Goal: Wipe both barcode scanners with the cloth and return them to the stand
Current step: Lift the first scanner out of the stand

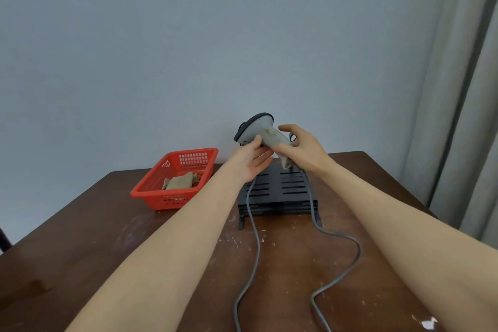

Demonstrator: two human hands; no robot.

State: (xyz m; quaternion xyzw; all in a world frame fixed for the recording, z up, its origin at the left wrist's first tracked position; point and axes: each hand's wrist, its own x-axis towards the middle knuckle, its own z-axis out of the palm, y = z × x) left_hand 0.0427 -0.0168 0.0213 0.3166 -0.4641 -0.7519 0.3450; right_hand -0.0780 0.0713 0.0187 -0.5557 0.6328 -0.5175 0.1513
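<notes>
A grey barcode scanner [265, 133] with a dark-rimmed head is held in the air just above the black slotted stand [280, 188]. My right hand [301, 149] grips its handle. My left hand [249, 159] holds it from below, thumb on the head and fingers under the handle. Two grey cables [256, 245] run from the stand area toward me across the table. A dark part [293, 138] shows behind my right fingers; I cannot tell whether it is the second scanner. The beige cloth [179, 180] lies crumpled in the red basket [151, 193].
The red basket stands on the brown wooden table [80, 237], left of the stand. The table's far edge meets a pale wall. A grey curtain [463, 116] hangs at the right. The cables loop over the table between my forearms.
</notes>
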